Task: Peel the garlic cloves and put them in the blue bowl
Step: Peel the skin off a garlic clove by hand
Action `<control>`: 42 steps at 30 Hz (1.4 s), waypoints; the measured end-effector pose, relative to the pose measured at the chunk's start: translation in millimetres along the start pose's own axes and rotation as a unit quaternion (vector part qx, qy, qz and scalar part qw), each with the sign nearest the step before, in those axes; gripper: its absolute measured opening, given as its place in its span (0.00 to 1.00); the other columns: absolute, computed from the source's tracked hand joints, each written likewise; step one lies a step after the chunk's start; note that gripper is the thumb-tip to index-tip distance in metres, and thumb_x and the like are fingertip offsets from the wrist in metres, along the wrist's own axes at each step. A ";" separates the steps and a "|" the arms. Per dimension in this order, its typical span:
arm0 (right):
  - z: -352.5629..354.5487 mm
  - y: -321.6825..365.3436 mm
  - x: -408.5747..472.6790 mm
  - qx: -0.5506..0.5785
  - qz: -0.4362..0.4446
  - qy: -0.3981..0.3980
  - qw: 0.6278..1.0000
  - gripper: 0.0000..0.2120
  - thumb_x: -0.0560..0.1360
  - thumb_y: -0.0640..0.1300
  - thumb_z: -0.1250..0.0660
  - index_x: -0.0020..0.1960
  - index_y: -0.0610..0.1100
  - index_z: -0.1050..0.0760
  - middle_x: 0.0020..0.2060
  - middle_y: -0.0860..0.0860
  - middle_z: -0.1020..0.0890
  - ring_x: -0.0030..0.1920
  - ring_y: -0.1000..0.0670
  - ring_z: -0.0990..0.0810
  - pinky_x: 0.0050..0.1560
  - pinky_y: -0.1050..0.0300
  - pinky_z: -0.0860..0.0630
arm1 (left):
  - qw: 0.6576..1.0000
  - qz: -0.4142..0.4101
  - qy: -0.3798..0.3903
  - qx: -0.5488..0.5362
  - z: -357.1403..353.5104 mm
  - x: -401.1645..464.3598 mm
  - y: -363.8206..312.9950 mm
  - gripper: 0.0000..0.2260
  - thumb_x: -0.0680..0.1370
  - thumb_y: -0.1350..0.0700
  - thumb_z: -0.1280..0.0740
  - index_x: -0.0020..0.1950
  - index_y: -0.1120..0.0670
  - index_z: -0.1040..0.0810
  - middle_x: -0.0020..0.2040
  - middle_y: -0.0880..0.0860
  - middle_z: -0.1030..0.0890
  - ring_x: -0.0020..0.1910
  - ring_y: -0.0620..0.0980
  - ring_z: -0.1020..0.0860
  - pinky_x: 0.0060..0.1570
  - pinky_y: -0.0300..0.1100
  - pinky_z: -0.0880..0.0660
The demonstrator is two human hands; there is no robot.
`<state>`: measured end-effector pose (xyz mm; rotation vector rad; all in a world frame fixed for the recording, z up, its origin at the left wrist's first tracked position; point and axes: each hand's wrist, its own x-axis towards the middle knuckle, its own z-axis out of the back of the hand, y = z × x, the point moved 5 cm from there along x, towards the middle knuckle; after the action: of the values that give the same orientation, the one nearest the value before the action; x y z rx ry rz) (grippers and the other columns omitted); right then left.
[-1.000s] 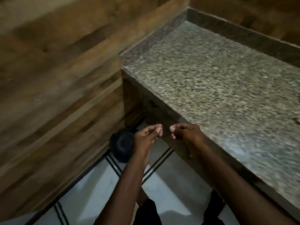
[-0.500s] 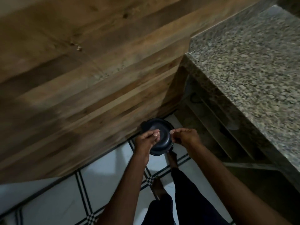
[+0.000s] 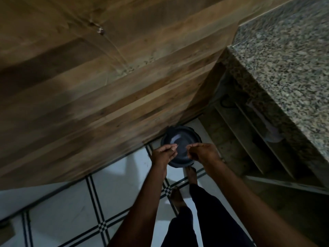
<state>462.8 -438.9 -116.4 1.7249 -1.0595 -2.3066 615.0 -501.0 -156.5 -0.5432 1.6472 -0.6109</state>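
Note:
My left hand [image 3: 163, 154] and my right hand [image 3: 204, 152] hover side by side over a dark round container [image 3: 179, 139] on the floor, by the foot of the wood-panelled wall. The left thumb and fingers are pinched on a thin pale sliver [image 3: 175, 146] that looks like garlic skin. My right hand's fingers are curled shut, and nothing shows in them. No garlic cloves and no blue bowl are in view.
A speckled granite counter [image 3: 288, 65] runs along the right, with slanted shelves [image 3: 249, 139] beneath it. The wood wall [image 3: 89, 95] fills the left. My bare feet [image 3: 192, 175] stand on white floor tiles [image 3: 62, 211] with dark lines, just behind the container.
The view has swung from the counter top down to the floor. Both hands now hang over the dark container and have drawn a little apart.

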 end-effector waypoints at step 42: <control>-4.7 -146.5 330.0 0.021 -0.094 -0.097 0.991 0.14 0.74 0.35 0.26 0.57 0.33 0.24 0.54 0.37 0.18 0.46 0.40 0.16 0.49 0.46 0.16 | 0.956 -0.039 -0.086 0.277 -31.9 261.0 168.0 0.16 0.76 0.68 0.30 0.33 0.50 0.21 0.37 0.56 0.17 0.29 0.47 0.20 0.33 0.46 0.18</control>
<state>394.8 -475.7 -469.1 1.7101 -1.0199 -2.6330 540.7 -543.1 -456.6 -0.2388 1.2208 -1.0112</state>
